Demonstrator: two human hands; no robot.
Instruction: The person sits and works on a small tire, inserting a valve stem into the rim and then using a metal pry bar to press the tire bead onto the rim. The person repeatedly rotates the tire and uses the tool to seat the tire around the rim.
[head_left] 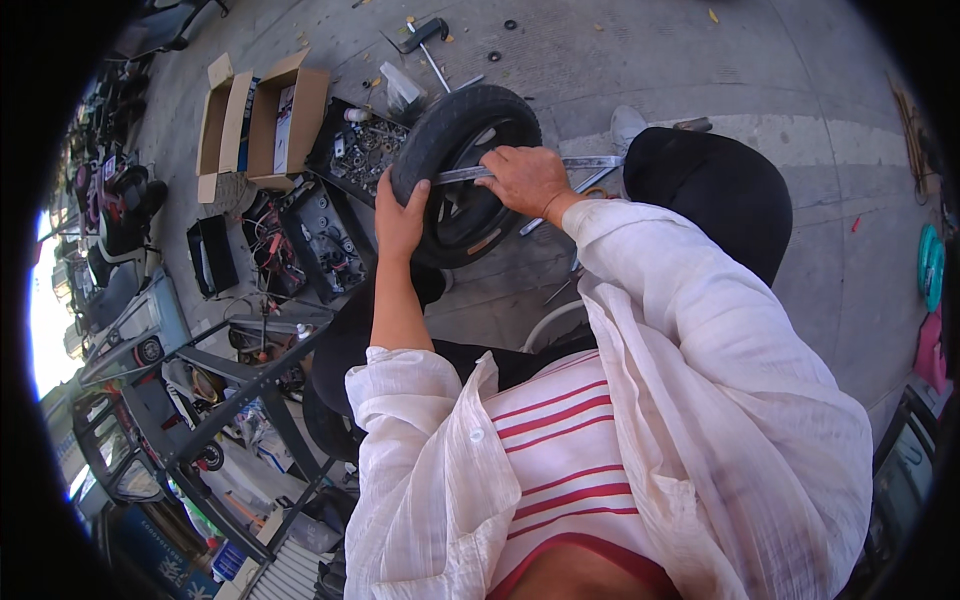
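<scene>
A black tyre on a black rim stands between my legs, tilted. My left hand is wrapped on the tyre's left side, its thumb by one end of a long silver flat metal bar. My right hand is closed on that bar where it crosses the wheel, and the bar's other end sticks out to the right by my dark-clad knee. Part of another silver tool lies on the ground beyond the wheel, partly hidden by it and my arm.
Open cardboard boxes, black trays of small metal parts and a T-handled tool lie on the concrete floor. A black metal frame and several scooters crowd the left. A teal coiled item sits at the far right.
</scene>
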